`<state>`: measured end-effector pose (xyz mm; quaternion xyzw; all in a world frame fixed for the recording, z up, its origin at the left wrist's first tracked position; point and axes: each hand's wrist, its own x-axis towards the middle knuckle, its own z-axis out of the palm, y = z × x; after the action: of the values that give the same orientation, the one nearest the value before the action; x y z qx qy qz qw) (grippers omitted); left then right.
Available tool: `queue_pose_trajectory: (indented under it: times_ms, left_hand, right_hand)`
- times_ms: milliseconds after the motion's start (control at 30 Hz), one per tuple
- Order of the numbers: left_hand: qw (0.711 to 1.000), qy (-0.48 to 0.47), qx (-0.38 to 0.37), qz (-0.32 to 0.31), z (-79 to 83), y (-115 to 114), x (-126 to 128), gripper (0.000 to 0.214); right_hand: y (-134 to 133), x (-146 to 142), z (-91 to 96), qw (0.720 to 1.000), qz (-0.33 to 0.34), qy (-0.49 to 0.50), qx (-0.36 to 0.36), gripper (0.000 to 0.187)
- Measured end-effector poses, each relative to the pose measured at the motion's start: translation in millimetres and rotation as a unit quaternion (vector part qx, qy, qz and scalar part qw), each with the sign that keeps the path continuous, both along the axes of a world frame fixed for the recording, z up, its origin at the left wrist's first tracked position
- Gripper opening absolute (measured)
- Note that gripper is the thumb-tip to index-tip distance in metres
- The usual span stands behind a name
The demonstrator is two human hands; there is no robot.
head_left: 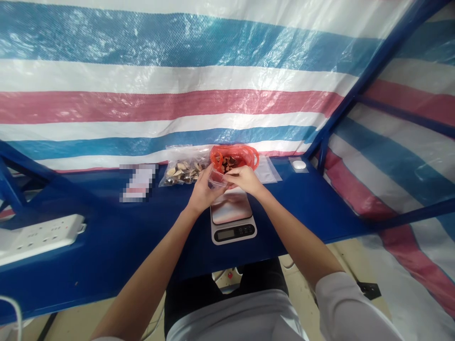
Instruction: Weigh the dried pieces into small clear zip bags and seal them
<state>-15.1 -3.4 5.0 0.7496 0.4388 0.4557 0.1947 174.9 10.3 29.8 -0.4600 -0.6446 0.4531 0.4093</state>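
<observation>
My left hand (202, 193) and my right hand (245, 181) meet above a digital kitchen scale (232, 232), and both pinch a small clear plastic bag (217, 178) between them. The scale's steel platform sits just below my hands, not touched by them. Directly behind my hands lies a red plastic bag (245, 155) holding dark brown dried pieces. To its left is a clear plastic bag (183, 169) of pale and brown dried slices. A flat clear sleeve (266, 170) lies to the right, near my right hand.
The blue tabletop (88, 222) runs across the view, backed by a striped tarpaulin wall (159, 106) and blue metal framing. A white power strip (39, 234) sits at the left edge, a blurred paper (138, 182) at the back, and a small white device (299, 165) at the back right.
</observation>
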Motion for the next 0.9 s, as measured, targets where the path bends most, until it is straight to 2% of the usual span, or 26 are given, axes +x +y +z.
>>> queue_pose_trajectory:
  times_ms: [100,200,267,467,533,667,767,833,900]
  left_hand:
    - [1.0,-0.02,-0.004,0.011,0.6,-0.3,-1.2,0.076]
    - [0.999,-0.024,-0.013,0.017,-1.5,-2.0,0.0,0.074]
    - [1.0,-0.016,-0.01,0.012,-4.6,-3.1,2.0,0.076]
    - [0.999,0.027,0.025,0.008,-18.8,0.2,1.5,0.084]
    - [0.999,0.04,0.035,0.007,-22.7,2.2,-1.8,0.082]
    - [0.998,0.05,0.037,0.005,-26.3,4.0,-6.7,0.082]
    - [0.999,0.044,0.025,0.004,-25.5,3.5,-7.0,0.082]
    - [0.999,0.032,0.023,-0.003,-23.9,2.3,-6.6,0.081]
    - [0.999,0.019,0.025,-0.015,-21.7,0.6,-6.7,0.08]
  right_hand:
    - [-0.3,2.4,2.4,0.997,-0.036,-0.045,0.045,0.016]
    - [-3.4,1.9,7.2,0.986,-0.084,-0.081,0.116,0.015]
    - [-8.0,-1.8,11.8,0.978,-0.088,-0.102,0.16,0.018]
    - [-21.8,-17.5,25.2,0.925,0.006,-0.273,0.263,0.017]
    - [-23.4,-19.8,28.0,0.913,0.042,-0.301,0.271,0.017]
    - [-23.2,-20.1,30.9,0.907,0.081,-0.315,0.269,0.015]
    - [-21.0,-19.2,29.6,0.912,0.079,-0.307,0.26,0.017]
    - [-18.2,-18.3,26.0,0.934,0.07,-0.251,0.245,0.018]
    - [-14.5,-16.9,20.9,0.965,0.058,-0.149,0.209,0.018]
